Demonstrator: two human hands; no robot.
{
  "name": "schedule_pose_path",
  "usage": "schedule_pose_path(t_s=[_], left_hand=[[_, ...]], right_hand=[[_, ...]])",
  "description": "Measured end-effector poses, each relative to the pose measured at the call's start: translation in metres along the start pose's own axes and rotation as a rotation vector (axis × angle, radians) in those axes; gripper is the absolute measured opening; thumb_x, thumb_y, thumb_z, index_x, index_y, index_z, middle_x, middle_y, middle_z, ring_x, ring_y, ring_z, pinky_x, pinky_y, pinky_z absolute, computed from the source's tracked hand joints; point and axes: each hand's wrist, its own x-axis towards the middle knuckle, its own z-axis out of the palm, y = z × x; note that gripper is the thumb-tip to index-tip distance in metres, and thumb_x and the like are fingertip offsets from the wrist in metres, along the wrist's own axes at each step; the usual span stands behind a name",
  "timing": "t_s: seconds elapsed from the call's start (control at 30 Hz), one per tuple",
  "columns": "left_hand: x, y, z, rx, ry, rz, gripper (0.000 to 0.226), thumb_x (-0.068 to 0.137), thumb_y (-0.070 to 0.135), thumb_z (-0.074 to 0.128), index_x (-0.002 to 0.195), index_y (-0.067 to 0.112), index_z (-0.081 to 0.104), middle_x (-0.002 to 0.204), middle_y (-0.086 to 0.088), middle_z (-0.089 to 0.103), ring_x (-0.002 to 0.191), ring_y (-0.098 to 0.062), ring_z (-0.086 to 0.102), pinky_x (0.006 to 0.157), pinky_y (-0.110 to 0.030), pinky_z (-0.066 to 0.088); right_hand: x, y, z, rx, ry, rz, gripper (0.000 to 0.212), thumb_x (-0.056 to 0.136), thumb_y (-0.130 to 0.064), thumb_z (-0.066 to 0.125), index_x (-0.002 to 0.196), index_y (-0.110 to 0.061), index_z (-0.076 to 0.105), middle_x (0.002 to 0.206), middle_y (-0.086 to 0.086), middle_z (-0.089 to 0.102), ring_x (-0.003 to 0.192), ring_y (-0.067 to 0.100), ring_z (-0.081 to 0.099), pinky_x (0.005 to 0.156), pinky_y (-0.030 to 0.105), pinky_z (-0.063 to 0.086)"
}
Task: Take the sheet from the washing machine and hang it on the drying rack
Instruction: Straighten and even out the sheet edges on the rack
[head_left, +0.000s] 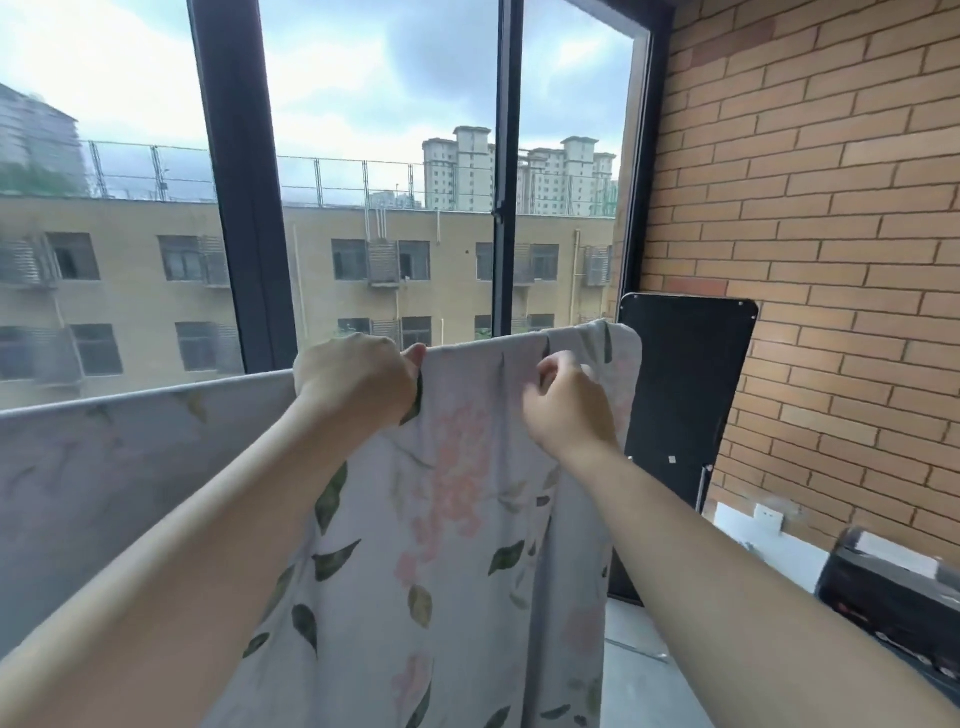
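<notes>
A pale sheet (457, 545) printed with pink flowers and green leaves hangs draped over a raised horizontal bar, which the cloth hides. The fabric runs from the left edge of the view to a rounded end at the right. My left hand (358, 379) grips the top fold of the sheet with its fingers closed over the edge. A little to the right, my right hand (566, 400) pinches the cloth just below the top edge. The washing machine is not in view.
Tall dark-framed windows (244, 208) stand right behind the sheet. A brick wall (831, 234) closes the right side. A black panel (680, 415) leans in the corner, with a dark box (893, 592) and a white board on the floor at lower right.
</notes>
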Motion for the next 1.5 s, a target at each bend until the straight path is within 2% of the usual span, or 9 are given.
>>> schedule_pose_path(t_s=[0.23, 0.4, 0.53, 0.77, 0.9, 1.0, 1.13, 1.33, 1.5], left_hand=[[0.016, 0.053, 0.004, -0.032, 0.044, 0.020, 0.063, 0.103, 0.057, 0.016, 0.097, 0.016, 0.064, 0.091, -0.006, 0.063, 0.081, -0.027, 0.059, 0.061, -0.033, 0.038], [0.026, 0.087, 0.012, -0.041, 0.104, -0.027, 0.055, 0.106, 0.048, 0.018, 0.109, 0.020, 0.065, 0.103, -0.007, 0.070, 0.091, -0.028, 0.064, 0.068, -0.034, 0.034], [0.031, 0.109, 0.010, -0.124, 0.153, -0.071, 0.054, 0.106, 0.044, 0.020, 0.104, 0.021, 0.068, 0.092, -0.004, 0.071, 0.074, -0.025, 0.055, 0.068, -0.035, 0.036], [0.039, 0.139, 0.007, -0.169, 0.159, -0.163, 0.053, 0.107, 0.040, 0.022, 0.097, 0.019, 0.070, 0.091, -0.006, 0.072, 0.074, -0.025, 0.053, 0.080, -0.038, 0.033], [0.046, 0.153, 0.008, -0.171, 0.122, -0.184, 0.049, 0.104, 0.044, 0.024, 0.103, 0.022, 0.068, 0.097, -0.006, 0.072, 0.087, -0.026, 0.061, 0.084, -0.042, 0.033], [0.049, 0.159, 0.012, -0.157, 0.112, -0.224, 0.047, 0.103, 0.044, 0.025, 0.098, 0.022, 0.066, 0.094, -0.005, 0.070, 0.082, -0.025, 0.055, 0.090, -0.046, 0.034], [0.060, 0.179, 0.014, -0.190, 0.112, -0.149, 0.044, 0.104, 0.043, 0.029, 0.101, 0.020, 0.067, 0.098, -0.006, 0.070, 0.083, -0.025, 0.055, 0.086, -0.042, 0.036], [0.077, 0.209, 0.020, -0.169, 0.065, -0.058, 0.042, 0.104, 0.045, 0.027, 0.107, 0.023, 0.062, 0.106, -0.007, 0.069, 0.100, -0.029, 0.062, 0.088, -0.043, 0.035], [0.078, 0.216, 0.025, -0.087, 0.081, -0.108, 0.046, 0.102, 0.051, 0.025, 0.105, 0.023, 0.061, 0.103, -0.006, 0.070, 0.098, -0.029, 0.062, 0.088, -0.043, 0.036]], right_hand=[[0.060, 0.036, 0.004, 0.145, 0.024, 0.223, 0.063, 0.091, -0.034, 0.058, 0.145, -0.011, 0.037, 0.135, 0.016, 0.052, 0.123, 0.039, 0.054, 0.101, 0.051, 0.048], [0.083, 0.069, 0.009, 0.286, -0.144, 0.232, 0.050, 0.076, -0.049, 0.051, 0.115, -0.018, 0.061, 0.106, 0.009, 0.071, 0.098, 0.034, 0.066, 0.088, 0.047, 0.057], [0.098, 0.075, -0.008, 0.360, -0.177, 0.150, 0.030, 0.099, -0.038, 0.044, 0.090, -0.015, 0.060, 0.082, 0.005, 0.061, 0.080, 0.028, 0.058, 0.069, 0.033, 0.046], [0.145, 0.079, -0.034, 0.485, -0.145, 0.058, 0.034, 0.107, -0.029, 0.040, 0.114, -0.006, 0.063, 0.093, 0.008, 0.058, 0.086, 0.025, 0.052, 0.075, 0.031, 0.039], [0.162, 0.096, -0.044, 0.500, -0.142, 0.141, 0.030, 0.105, -0.031, 0.044, 0.101, -0.011, 0.066, 0.086, 0.008, 0.058, 0.089, 0.028, 0.054, 0.079, 0.034, 0.043], [0.166, 0.115, -0.047, 0.458, -0.115, 0.274, 0.041, 0.098, -0.035, 0.046, 0.111, -0.001, 0.064, 0.108, 0.018, 0.064, 0.104, 0.035, 0.061, 0.092, 0.034, 0.049], [0.170, 0.141, -0.049, 0.421, -0.124, 0.504, 0.053, 0.097, -0.035, 0.049, 0.139, -0.004, 0.047, 0.140, 0.021, 0.053, 0.126, 0.040, 0.054, 0.105, 0.041, 0.046], [0.189, 0.182, -0.034, 0.714, -0.290, 0.608, 0.059, 0.082, -0.045, 0.051, 0.129, -0.010, 0.059, 0.118, 0.011, 0.067, 0.103, 0.034, 0.067, 0.095, 0.049, 0.056], [0.183, 0.198, -0.047, 0.756, -0.260, 0.562, 0.037, 0.095, -0.037, 0.054, 0.119, -0.010, 0.061, 0.108, 0.007, 0.065, 0.093, 0.027, 0.064, 0.084, 0.037, 0.053]])
